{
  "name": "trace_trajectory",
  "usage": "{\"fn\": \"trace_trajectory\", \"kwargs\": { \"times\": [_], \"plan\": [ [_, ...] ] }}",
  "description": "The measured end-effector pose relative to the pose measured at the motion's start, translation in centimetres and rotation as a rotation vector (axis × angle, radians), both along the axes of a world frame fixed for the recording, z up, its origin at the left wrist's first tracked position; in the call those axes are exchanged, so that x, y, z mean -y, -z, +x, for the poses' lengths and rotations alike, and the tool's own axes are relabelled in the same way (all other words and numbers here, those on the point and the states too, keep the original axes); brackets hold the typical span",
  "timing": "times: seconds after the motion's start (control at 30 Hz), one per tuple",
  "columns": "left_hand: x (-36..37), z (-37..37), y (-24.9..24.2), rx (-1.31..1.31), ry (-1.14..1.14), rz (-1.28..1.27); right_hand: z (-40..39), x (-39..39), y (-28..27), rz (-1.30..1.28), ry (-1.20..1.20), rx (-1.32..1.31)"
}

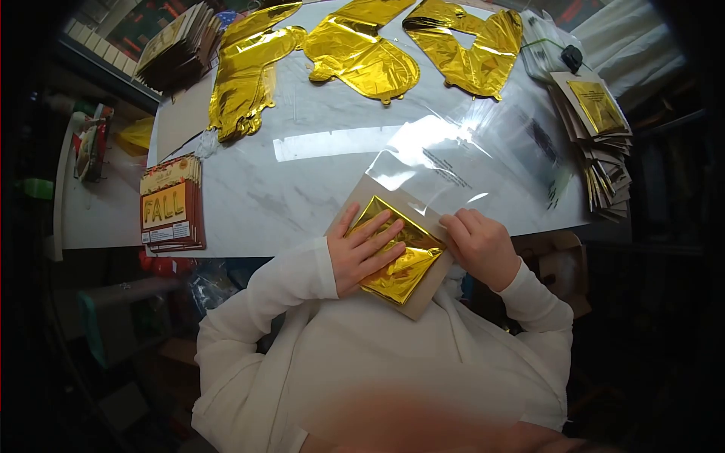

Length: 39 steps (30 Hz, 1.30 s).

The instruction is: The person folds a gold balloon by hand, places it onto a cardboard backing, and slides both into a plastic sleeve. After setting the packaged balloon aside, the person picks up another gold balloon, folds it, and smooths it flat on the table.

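My left hand [364,252] lies flat with fingers spread, pressing on a folded gold foil balloon [408,268]. Under the balloon is a brown card [418,306], tilted at the table's front edge against my body. The card's far end meets a clear plastic bag [423,162] with small dark print. At the card's right corner, my right hand [477,245] is closed in a pinch on the bag's edge; its fingertips are partly hidden.
Gold foil balloons [362,57] lie flat along the far side. A stack of "FALL" packages [172,204] stands at left, brown cards [177,45] behind it. Cards with gold foil [596,113] are piled at right, near more clear bags [529,143]. An open cardboard box [563,264] sits below.
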State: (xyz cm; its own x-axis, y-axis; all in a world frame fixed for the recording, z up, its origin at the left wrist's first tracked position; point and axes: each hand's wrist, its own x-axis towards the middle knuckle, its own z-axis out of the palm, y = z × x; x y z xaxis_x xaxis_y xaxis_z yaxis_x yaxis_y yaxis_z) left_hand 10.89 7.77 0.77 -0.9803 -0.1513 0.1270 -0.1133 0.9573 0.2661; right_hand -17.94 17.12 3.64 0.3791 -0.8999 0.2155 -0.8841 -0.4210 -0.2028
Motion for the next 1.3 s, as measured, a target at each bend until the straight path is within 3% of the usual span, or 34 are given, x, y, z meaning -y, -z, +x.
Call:
{"fn": "trace_trajectory", "kwargs": {
  "times": [0.1,0.47,0.6,0.67,0.8,0.87,1.1,1.3],
  "plan": [
    [-0.1,0.1,0.1,0.0,0.003,-0.004,0.6,0.6,0.2,-0.005,0.096,0.024],
    [-0.1,0.3,0.0,0.028,0.059,0.009,1.1,2.5,2.0,-0.028,-0.025,0.255],
    [-0.1,0.4,0.3,0.021,0.054,0.016,1.1,2.2,2.1,-0.041,-0.071,0.223],
    [0.0,0.3,0.2,0.017,0.047,0.015,1.2,1.9,1.3,-0.022,-0.119,0.351],
    [0.2,0.2,-0.1,0.024,0.083,0.051,1.7,1.4,0.7,-0.023,-0.182,0.305],
    [0.4,0.0,-0.1,0.013,0.095,0.054,1.8,1.5,0.6,0.044,-0.033,0.305],
    [1.0,-0.3,0.2,-0.031,0.122,0.075,1.5,0.8,1.0,-0.029,-0.066,0.315],
    [1.8,-1.0,1.0,-0.062,0.108,0.003,0.7,1.5,0.7,0.107,-0.111,0.313]
  ]
}}
